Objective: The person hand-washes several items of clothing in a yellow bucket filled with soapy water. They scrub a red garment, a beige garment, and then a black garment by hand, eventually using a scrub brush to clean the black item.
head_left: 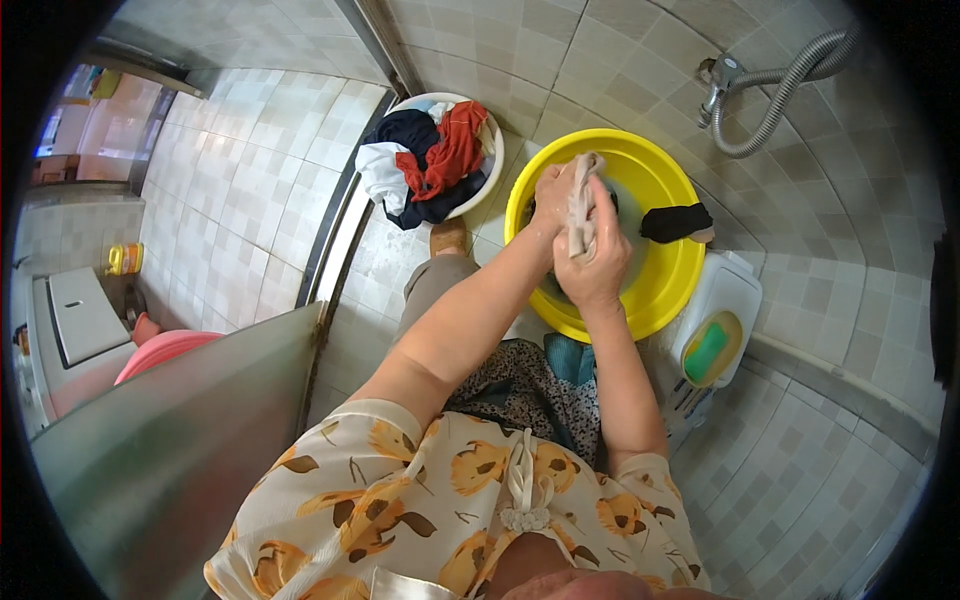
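Observation:
Both my hands grip a small pale beige cloth [578, 215], bunched and twisted into a narrow strip above a yellow basin [680, 290]. My left hand [550, 200] is closed on its left side, and my right hand [597, 260] closes round its lower right part. What kind of garment the cloth is cannot be made out. Cloudy water and something dark show in the basin, partly hidden behind my hands. Over the basin's right rim lies a black sock [675, 222] with a beige end.
A white tub [492, 170] heaped with red, dark and white clothes [440, 150] stands left of the basin. To the right, a green soap bar [708, 347] rests in a dish on a white container [735, 290]. A shower hose [790, 85] hangs from the wall; a frosted panel [190, 450] stands at left.

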The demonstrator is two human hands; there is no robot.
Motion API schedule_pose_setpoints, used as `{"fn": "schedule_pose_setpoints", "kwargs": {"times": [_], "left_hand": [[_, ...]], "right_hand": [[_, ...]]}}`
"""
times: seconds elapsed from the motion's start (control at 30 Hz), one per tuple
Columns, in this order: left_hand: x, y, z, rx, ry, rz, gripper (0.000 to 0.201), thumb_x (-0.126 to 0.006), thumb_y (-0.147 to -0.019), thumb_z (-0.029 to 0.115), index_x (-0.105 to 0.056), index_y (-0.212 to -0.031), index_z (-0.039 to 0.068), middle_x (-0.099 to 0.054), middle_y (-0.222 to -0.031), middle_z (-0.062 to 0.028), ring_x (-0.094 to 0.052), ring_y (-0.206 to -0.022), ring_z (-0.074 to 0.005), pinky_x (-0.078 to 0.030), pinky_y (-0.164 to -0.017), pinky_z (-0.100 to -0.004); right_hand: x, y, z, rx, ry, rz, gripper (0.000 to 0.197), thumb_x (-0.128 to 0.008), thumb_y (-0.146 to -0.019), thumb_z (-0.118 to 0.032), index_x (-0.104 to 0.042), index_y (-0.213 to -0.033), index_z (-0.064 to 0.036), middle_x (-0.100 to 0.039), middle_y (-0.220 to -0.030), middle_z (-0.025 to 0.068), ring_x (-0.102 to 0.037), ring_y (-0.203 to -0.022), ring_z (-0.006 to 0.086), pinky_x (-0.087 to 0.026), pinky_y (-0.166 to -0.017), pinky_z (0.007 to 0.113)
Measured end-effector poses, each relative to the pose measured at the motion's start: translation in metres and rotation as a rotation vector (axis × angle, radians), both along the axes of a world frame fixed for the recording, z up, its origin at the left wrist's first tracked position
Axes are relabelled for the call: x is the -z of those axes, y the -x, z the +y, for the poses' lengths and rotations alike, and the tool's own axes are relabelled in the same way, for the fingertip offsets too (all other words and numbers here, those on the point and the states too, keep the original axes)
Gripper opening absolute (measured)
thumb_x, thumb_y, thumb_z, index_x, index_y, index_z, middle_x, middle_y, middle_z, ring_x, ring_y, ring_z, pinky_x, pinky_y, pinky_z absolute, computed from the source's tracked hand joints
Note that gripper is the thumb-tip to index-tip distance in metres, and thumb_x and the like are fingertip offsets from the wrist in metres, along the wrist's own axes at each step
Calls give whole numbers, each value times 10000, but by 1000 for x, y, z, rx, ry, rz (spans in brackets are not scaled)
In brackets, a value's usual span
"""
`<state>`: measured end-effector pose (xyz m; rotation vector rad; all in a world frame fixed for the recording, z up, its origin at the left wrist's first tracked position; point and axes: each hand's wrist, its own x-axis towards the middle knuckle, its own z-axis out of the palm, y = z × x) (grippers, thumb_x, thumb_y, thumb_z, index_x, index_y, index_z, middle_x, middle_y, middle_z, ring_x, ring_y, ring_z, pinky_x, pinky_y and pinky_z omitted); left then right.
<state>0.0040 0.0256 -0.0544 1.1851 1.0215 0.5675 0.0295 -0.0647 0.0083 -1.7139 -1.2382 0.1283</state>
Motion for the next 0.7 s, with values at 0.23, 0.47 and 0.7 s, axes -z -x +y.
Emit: {"fn": "schedule_pose_setpoints", "kwargs": {"times": [0.23,0.47,0.7], "left_hand": [[-22,-16,-36,-156,515,-445,188,-433,-928,156,-580,-1006,70,-612,-865,-44,-585,-719,-140,-489,-636,-283],[-8,-15,-31,10,307,-283,165,-510,-873,202,-607,-918,75,-634,-829,-74,-596,-705,-160,-483,-621,-311],[16,11,-20,-6,822,-1111,381,-364,-862,498,-530,-811,158,-544,-677,-68,-525,-578,-289,-464,-562,-396]], "right_hand": [[31,-58,11,348,259,-34,237,-632,-709,-209,-589,-877,-48,-645,-826,176,-627,-743,377,-499,-646,443],[31,-53,8,365,101,13,214,-609,-720,-185,-575,-879,-47,-629,-830,192,-608,-755,386,-488,-664,445],[5,11,-2,-48,-82,-222,243,-636,-659,-164,-544,-870,-85,-571,-802,147,-582,-703,369,-494,-634,409]]}}
